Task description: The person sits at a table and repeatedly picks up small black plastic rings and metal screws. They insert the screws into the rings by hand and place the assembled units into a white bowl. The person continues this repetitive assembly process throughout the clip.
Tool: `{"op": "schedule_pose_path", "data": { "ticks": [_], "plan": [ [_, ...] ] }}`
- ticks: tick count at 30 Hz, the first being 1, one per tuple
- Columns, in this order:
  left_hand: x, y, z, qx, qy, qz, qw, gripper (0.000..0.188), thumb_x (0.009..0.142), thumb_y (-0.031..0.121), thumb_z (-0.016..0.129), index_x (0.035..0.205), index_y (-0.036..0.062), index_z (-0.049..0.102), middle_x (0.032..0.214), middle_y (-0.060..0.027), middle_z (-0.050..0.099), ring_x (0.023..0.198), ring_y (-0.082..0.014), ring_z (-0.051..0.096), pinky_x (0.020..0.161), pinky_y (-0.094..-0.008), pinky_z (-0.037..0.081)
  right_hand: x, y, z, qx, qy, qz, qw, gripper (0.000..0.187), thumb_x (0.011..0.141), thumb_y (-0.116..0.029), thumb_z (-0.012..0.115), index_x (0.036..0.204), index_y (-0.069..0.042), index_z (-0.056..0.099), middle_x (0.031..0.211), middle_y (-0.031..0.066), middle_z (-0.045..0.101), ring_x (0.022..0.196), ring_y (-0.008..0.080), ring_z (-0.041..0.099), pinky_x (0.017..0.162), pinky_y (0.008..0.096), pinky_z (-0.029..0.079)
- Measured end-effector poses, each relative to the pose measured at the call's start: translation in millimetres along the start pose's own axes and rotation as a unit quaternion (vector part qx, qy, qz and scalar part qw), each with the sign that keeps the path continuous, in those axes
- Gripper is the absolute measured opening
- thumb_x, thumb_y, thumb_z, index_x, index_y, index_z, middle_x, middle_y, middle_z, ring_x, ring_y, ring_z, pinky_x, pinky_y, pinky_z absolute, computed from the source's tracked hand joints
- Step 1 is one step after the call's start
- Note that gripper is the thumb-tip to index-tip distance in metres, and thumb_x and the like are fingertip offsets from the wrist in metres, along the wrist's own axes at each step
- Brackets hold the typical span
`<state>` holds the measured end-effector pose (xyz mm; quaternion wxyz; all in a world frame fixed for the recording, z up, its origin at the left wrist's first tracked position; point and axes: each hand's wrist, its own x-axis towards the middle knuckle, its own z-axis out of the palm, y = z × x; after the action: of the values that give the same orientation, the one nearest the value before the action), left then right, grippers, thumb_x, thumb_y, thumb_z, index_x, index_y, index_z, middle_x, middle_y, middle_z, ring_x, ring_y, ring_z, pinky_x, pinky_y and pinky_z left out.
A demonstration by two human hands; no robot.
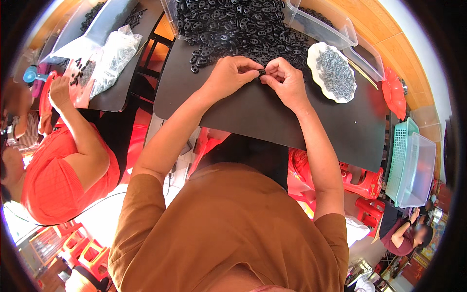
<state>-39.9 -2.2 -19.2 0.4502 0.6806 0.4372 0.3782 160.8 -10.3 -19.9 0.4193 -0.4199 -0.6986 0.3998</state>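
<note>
In front of me, over the dark table [233, 114], both hands meet near the pile's near edge. My left hand [232, 78] pinches a small black plastic piece [262, 72] between thumb and fingertips. Close against that piece is my right hand [287, 82], its thumb and index finger pinched together; whatever they hold is too small to make out. Beyond the hands spreads a big heap of black oval pieces with holes [233, 29]. A white scalloped dish [312, 61] full of small shiny metal parts [335, 73] stands right of my right hand.
Clear plastic bins [323, 27] and a thin stick [364, 75] lie at the far right, near a red dish [393, 92]. Green and clear baskets [401, 160] stand off the table's right side. A person in red [68, 170] works at another table on the left, beside a plastic bag [116, 56].
</note>
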Motion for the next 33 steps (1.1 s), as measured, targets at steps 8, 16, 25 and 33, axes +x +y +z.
{"op": "schedule_pose_path", "data": {
  "ticks": [8, 16, 25, 33],
  "plan": [
    [0.2, -2.2, -0.5, -0.004, 0.003, 0.008, 1.000, 0.021, 0.087, 0.010, 0.071, 0.106, 0.0016, 0.073, 0.084, -0.0023, 0.071, 0.075, -0.0060, 0.063, 0.068, -0.0219, 0.052, 0.0, -0.1, 0.6, -0.003, 0.008, 0.005, 1.000, 0.019, 0.083, 0.004, 0.072, 0.093, -0.002, 0.056, 0.080, 0.0027, 0.068, 0.076, 0.0080, 0.069, 0.068, 0.0233, 0.054],
    [-1.4, -2.2, 4.1, 0.030, 0.024, 0.054, 0.998, 0.016, 0.086, 0.007, 0.071, 0.100, 0.0003, 0.074, 0.088, -0.0052, 0.071, 0.077, -0.0093, 0.066, 0.070, -0.0248, 0.055, -0.5, -10.6, 1.2, -0.093, 0.009, -0.014, 0.996, 0.019, 0.079, 0.001, 0.075, 0.092, -0.002, 0.060, 0.079, 0.0056, 0.068, 0.071, 0.0111, 0.067, 0.065, 0.0263, 0.052],
    [-2.3, -2.3, 7.5, 0.066, 0.017, 0.089, 0.994, 0.016, 0.084, 0.004, 0.072, 0.099, 0.0016, 0.074, 0.087, -0.0068, 0.070, 0.074, -0.0121, 0.067, 0.069, -0.0260, 0.055, -0.6, -14.8, -5.9, -0.140, -0.017, -0.004, 0.990, 0.016, 0.077, -0.001, 0.075, 0.088, -0.002, 0.064, 0.075, 0.0063, 0.067, 0.063, 0.0117, 0.059, 0.061, 0.0280, 0.048],
    [-2.2, 0.4, 6.8, 0.068, 0.006, 0.078, 0.995, 0.019, 0.082, 0.005, 0.072, 0.102, 0.0034, 0.075, 0.087, -0.0078, 0.072, 0.075, -0.0132, 0.068, 0.071, -0.0273, 0.055, -0.8, -9.6, -10.0, -0.129, -0.025, 0.020, 0.991, 0.013, 0.080, -0.001, 0.074, 0.088, -0.002, 0.065, 0.074, 0.0038, 0.068, 0.065, 0.0086, 0.060, 0.062, 0.0267, 0.049]
  ]
}}
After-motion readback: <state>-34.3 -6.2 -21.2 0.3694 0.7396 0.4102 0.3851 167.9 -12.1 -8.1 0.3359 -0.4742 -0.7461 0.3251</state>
